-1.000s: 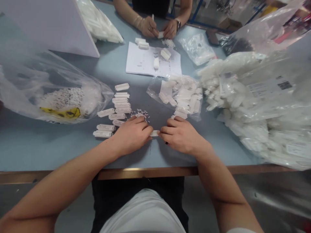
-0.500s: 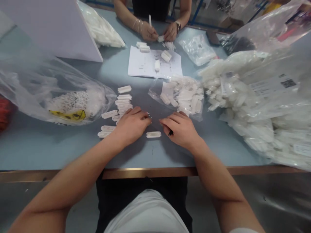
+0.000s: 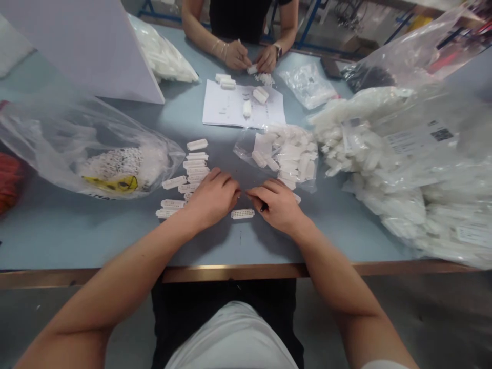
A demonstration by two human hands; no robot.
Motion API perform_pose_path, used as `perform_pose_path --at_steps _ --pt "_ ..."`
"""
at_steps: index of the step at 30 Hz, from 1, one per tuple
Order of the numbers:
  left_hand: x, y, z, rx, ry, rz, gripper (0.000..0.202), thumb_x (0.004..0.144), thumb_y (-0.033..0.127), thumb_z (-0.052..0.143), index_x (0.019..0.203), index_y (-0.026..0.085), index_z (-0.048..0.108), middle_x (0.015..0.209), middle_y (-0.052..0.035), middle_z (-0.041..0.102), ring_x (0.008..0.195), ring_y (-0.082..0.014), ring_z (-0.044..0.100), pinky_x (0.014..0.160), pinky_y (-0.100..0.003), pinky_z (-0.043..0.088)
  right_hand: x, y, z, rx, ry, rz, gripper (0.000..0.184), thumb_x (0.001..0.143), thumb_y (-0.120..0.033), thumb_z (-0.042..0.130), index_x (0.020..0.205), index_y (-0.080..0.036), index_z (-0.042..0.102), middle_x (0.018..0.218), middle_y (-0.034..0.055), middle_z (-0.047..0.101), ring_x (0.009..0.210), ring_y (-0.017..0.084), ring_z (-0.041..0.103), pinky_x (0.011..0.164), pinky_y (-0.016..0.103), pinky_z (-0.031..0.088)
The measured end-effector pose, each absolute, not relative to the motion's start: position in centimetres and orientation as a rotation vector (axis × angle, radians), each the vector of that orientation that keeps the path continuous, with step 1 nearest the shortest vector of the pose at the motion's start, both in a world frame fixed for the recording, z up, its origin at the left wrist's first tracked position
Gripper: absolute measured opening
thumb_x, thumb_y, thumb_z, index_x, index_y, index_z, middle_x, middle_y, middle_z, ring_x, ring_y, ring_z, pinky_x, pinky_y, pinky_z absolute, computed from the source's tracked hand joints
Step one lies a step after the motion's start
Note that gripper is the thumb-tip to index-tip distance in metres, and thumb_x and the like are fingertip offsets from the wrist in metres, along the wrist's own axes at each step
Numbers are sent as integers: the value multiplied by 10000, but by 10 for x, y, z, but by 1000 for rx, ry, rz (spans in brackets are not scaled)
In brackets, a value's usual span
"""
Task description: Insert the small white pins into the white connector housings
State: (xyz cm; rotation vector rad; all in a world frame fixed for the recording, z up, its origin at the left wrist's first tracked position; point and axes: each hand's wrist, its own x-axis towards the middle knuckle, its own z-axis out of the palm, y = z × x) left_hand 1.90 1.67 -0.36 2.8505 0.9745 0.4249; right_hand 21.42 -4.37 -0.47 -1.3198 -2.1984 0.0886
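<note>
My left hand (image 3: 215, 199) is closed, its thumb and forefinger pinched together over the table; a tiny pale bit shows at the fingertips, too small to name. Close by on the right, my right hand (image 3: 280, 206) is curled around a slim black tool, whose dark end (image 3: 264, 207) sticks out below the fingers while the rest is hidden. Between and just below the two hands lies a white plastic connector housing (image 3: 242, 214) with rows of small holes facing up. Several similar white housings (image 3: 197, 164) lie in a loose column beside my left hand, which partly covers some.
An opened clear bag of white parts (image 3: 295, 154) lies beyond my right hand. Large bags (image 3: 403, 169) bulge on the right. A clear bag of small pieces (image 3: 115, 166) lies left. Across the table a co-worker's hands (image 3: 249, 57) work above a paper sheet (image 3: 215, 110).
My right hand has moved slightly left, bringing its fingertips closer to my left hand's. The small pale bits that stuck out at my left fingertips are now mostly hidden. The camera view has shifted slightly.
</note>
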Motion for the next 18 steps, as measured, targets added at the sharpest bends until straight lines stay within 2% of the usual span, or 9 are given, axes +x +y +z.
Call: perform_pose_path --at_steps 3,6,10,15,18 --pt "16 14 7 2569 994 554 225 937 283 477 901 167 666 884 -65 659 916 -218 558 885 -384 458 210 -45 -1 -1276 -2090 139 102 903 -183 558 901 -213 655 852 46 669 800 159 593 731 286 467" --pt "14 10 19 2340 1014 502 229 933 328 486 898 197 670 837 -26 651 865 -185 571 784 -315 460 207 -47 4 -1214 -2019 184 78 914 -195 569 896 -228 638 858 32 672 796 140 606 718 267 491" --pt "13 7 25 2180 1013 447 252 925 373 490 902 212 682 795 5 639 771 -152 569 715 -282 431 207 -48 7 -1153 -1969 202 53 906 -190 596 916 -230 630 837 26 679 771 132 615 706 260 512" --pt "13 5 26 2007 973 428 299 927 410 476 897 208 695 810 15 659 763 -138 586 704 -261 431 206 -48 4 -1119 -1988 180 102 913 -185 579 994 -226 625 857 37 687 770 140 608 727 288 514" --pt "13 5 29 1901 943 394 309 931 418 470 938 214 702 867 20 692 802 -139 614 733 -254 447 207 -48 4 -1132 -2013 173 89 921 -189 555 979 -224 613 843 32 676 775 144 599 730 294 503"
